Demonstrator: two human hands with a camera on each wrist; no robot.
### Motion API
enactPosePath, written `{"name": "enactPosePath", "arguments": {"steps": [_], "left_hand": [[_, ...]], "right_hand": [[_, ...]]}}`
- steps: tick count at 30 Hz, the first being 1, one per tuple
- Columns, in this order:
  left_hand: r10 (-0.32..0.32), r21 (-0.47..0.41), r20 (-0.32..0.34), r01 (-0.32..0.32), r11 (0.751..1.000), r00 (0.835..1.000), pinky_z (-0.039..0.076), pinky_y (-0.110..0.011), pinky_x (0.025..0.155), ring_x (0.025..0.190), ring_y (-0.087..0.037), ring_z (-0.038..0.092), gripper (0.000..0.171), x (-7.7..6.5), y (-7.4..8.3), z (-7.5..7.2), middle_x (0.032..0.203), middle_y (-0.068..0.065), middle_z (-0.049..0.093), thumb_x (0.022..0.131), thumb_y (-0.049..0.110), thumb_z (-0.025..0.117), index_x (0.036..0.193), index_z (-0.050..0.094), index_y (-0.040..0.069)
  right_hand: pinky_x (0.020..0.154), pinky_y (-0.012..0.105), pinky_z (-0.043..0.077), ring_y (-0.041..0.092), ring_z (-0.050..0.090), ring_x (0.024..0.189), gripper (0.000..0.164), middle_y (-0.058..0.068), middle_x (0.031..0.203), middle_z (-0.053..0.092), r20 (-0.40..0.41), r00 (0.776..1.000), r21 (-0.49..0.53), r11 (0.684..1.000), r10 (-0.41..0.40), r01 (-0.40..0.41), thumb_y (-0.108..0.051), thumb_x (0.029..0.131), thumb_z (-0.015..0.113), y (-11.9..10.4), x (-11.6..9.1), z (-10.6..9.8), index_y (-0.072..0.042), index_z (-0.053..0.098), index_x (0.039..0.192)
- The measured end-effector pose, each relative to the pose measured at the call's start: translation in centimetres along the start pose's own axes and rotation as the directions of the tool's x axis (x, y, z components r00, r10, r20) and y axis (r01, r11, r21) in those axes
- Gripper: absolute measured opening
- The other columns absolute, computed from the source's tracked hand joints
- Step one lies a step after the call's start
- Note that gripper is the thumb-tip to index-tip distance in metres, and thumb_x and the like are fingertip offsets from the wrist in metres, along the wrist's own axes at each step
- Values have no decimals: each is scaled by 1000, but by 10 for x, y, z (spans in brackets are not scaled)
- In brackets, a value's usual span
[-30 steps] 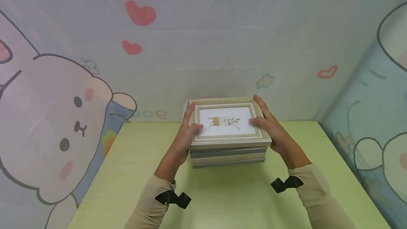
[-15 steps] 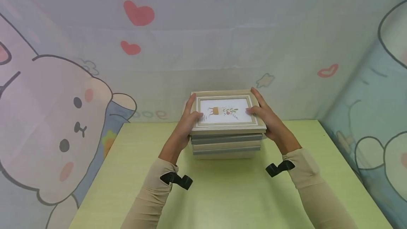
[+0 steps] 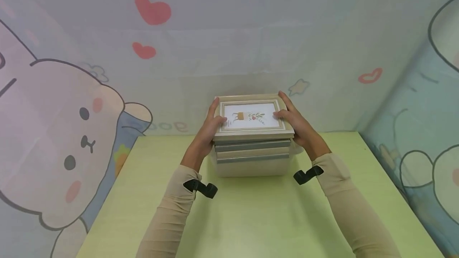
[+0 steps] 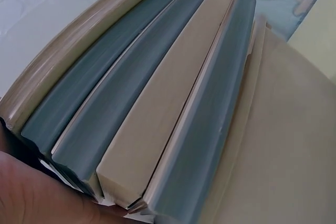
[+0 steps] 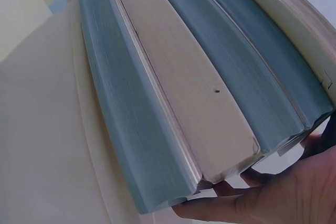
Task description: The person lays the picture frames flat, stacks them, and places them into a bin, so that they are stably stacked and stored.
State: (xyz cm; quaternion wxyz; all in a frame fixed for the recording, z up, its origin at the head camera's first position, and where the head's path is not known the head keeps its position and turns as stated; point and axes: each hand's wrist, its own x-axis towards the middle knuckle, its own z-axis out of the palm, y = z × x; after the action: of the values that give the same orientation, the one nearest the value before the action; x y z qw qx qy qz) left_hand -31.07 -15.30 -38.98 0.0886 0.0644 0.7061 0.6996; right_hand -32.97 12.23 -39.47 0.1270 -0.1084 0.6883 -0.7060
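Observation:
Both hands hold a stack of picture frames (image 3: 253,149). On top lies a cream picture frame (image 3: 255,130) with a potted-plant print facing up; blue-grey and cream ones lie beneath. My left hand (image 3: 205,134) grips the stack's left end, thumb on the top frame's border. At the other end my right hand (image 3: 301,126) grips likewise, thumb over the print's edge. A cream bin (image 3: 252,169) stands under the stack, its front wall showing below the lowest blue-grey frame (image 5: 131,103). In the right wrist view, fingers (image 5: 215,207) reach along the ends of the frames.
The bin stands near the back of a light green table (image 3: 251,218). Behind it hangs a printed cloth (image 3: 229,43) with hearts and a rabbit. Another printed cloth (image 3: 412,102) borders the right side. Black wrist cameras (image 3: 201,188) sit on both sleeves.
Both hands have moved the stack of picture frames away from me and slightly left. More of the bin's front wall now shows below it.

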Motion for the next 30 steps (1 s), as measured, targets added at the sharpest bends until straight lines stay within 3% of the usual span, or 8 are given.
{"name": "enactPosePath", "arguments": {"steps": [3,8,15,22,30], "left_hand": [[-7,4,10,7,1000,1000,13,-66,117,152,-27,-1,77,4,0,-1,168,9,-10,95,19,44,157,9,49],[-10,8,18,10,1000,1000,13,-66,117,152,-27,-1,77,12,0,-3,168,8,-10,95,20,44,157,9,50],[-29,-33,13,30,999,999,16,-66,116,150,-30,7,76,21,-4,-10,168,5,-7,96,20,45,156,10,50],[-25,-29,11,25,999,1000,10,-65,119,152,-27,4,74,27,-8,-15,168,5,-6,98,22,44,156,9,50],[-22,-20,6,23,1000,1000,7,-60,122,153,-23,4,74,38,-8,-18,168,5,-4,98,23,44,157,9,49]], "right_hand": [[103,47,37,38,24,139,81,8,167,4,-8,1000,4,1000,13,-13,-20,98,45,1,3,-1,-53,-1,155],[97,42,43,37,29,136,80,7,167,5,-29,999,9,1000,19,-19,-22,98,45,3,9,-3,-53,-1,156],[107,50,34,36,25,141,82,8,167,4,-30,999,11,1000,23,-23,-23,97,47,4,22,0,-46,-2,158],[89,37,47,33,37,129,80,9,166,9,-39,999,9,999,34,-34,-23,98,46,7,30,1,-46,-1,158],[90,33,46,32,36,129,80,5,168,2,-38,999,51,998,29,-27,-22,99,46,11,38,1,-44,-2,159]]}}
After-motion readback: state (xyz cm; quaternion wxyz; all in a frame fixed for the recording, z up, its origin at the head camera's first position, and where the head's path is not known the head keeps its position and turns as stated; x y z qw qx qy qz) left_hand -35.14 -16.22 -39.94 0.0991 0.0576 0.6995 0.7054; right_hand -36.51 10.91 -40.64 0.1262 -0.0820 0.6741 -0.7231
